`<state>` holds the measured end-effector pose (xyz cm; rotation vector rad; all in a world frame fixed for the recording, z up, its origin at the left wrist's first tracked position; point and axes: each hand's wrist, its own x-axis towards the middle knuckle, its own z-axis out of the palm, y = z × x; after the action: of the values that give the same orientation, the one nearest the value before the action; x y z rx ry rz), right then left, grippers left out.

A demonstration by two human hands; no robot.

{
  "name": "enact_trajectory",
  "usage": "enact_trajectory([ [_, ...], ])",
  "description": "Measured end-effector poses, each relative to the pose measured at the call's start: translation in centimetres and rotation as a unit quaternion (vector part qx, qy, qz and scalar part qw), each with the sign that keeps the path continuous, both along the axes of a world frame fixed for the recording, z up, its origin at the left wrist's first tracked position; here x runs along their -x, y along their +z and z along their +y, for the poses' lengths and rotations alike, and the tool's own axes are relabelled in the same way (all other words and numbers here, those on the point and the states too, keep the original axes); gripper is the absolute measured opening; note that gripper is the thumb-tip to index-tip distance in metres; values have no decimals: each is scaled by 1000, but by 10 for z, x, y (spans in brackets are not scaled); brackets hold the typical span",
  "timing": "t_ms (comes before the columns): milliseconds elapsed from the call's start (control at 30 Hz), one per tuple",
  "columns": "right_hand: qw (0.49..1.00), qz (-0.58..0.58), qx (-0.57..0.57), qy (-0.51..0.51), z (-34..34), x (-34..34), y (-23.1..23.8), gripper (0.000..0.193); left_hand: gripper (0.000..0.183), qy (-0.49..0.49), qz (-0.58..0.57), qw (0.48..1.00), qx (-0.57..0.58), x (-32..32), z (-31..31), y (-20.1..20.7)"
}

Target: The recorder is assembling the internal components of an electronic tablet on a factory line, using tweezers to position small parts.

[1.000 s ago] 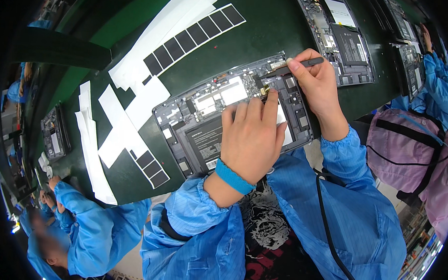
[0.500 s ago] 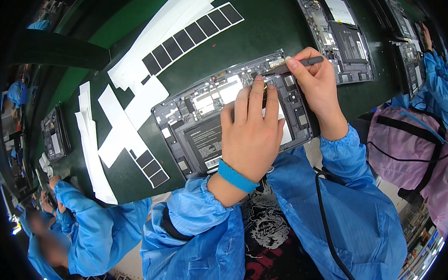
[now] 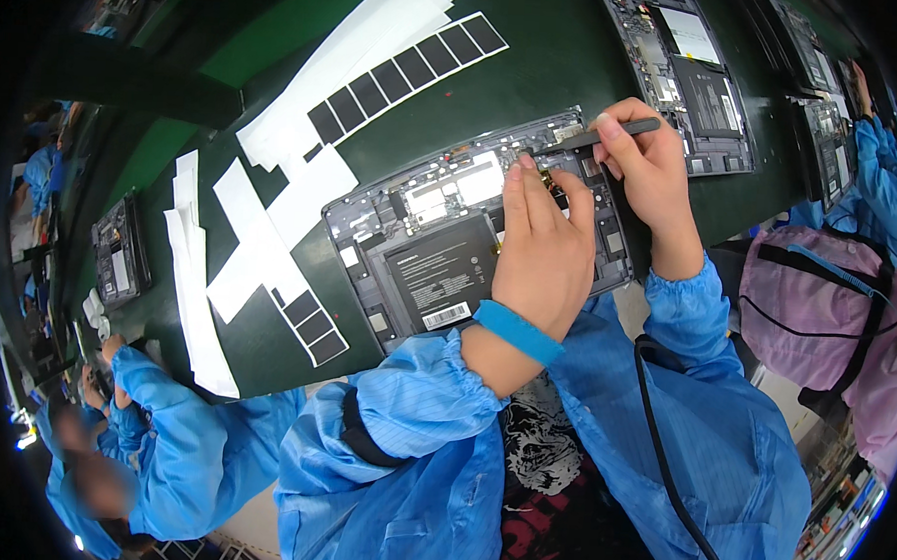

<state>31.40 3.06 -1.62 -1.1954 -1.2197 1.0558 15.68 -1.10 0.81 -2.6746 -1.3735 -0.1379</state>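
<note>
Left hand (image 3: 547,246) lies over the opened device (image 3: 438,236), fingers narrowly spaced; right hand (image 3: 649,169) pinches a dark slim tool (image 3: 582,141) at the device's upper-right corner.

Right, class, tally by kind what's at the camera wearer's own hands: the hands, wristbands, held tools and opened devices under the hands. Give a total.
Hands: 2, left hand and right hand
Wristbands: 1, blue wristband
Held tools: 1, slim dark tool
Opened devices: 1, dark-framed device
Total: 5
</note>
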Motion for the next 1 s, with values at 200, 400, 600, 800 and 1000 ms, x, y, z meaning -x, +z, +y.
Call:
enact_trajectory([
  [200, 993, 26, -77, -82, 1, -5, 10, 17, 42, 14, 14, 1000, 5, -4, -2, 6],
  [400, 997, 51, -49, -27, 3, -8, 15, 21, 45, 21, -121, 992, 20, 7, -2, -11],
  [600, 998, 50, -24, -25, 33, 44, 74, 25, 50, 21, -169, 984, 44, 32, -1, 2],
  [800, 989, -58, -18, 133, 100, 128, 63, 22, 43, 112, -310, 938, 112, 149, 42, 43],
  [1000, 972, -135, 1, 195, 115, 174, 14, 21, 64, 196, -225, 951, 81, 204, 69, -21],
])
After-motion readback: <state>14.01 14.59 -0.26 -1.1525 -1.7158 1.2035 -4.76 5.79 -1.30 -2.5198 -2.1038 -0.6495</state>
